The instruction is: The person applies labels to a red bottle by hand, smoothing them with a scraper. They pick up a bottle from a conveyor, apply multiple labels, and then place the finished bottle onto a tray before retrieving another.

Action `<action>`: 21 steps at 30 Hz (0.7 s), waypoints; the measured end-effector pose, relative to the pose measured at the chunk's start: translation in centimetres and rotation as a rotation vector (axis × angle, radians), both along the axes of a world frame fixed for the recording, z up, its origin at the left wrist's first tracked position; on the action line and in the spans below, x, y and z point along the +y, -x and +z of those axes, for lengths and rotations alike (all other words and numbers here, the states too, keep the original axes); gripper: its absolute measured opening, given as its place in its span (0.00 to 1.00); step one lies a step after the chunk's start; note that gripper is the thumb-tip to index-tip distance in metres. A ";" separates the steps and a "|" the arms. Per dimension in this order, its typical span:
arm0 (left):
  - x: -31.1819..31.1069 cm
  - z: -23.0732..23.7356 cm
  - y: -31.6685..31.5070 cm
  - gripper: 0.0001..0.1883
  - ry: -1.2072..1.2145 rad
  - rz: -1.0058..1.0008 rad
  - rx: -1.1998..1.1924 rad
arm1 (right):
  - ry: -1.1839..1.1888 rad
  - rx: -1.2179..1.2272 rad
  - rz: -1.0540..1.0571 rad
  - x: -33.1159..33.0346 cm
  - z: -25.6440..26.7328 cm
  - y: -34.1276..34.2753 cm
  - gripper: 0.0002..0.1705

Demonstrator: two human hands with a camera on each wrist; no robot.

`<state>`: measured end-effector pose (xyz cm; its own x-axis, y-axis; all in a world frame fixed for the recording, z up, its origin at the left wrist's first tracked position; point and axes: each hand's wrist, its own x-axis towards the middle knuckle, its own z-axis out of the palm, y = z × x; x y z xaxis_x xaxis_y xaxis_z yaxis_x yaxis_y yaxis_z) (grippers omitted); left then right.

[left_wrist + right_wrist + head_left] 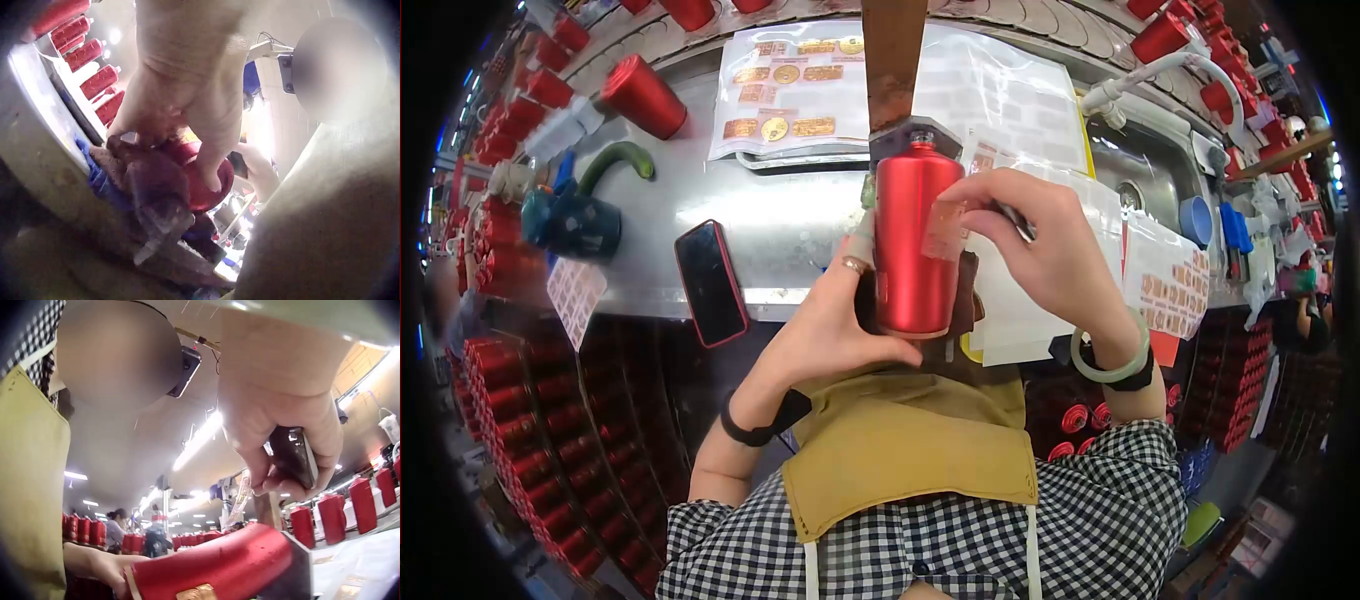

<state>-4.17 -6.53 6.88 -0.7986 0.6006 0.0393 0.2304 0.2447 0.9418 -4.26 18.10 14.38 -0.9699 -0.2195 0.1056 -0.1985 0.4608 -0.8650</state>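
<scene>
A red bottle (pixel 915 275) is gripped by the left hand (pixel 825 325); near it, a transparent sticker (pixel 941 232) is pinched between the right hand's (pixel 1050 240) fingers.

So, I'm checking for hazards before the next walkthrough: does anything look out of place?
Yes, the phone, left of the red bottle: its near end appears to jut past the metal bench's front edge, so it might get knocked off.
</scene>
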 end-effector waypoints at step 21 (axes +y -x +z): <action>3.8 -1.6 1.9 0.39 -0.384 0.211 -0.365 | 0.493 -0.228 -0.376 -2.3 -7.5 1.4 0.26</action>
<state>-6.04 -2.70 5.32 -0.9026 0.4234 -0.0775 -0.1430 -0.1252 0.9818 -5.69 15.75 6.90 -0.9809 0.1600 -0.1103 0.1122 0.0024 -0.9937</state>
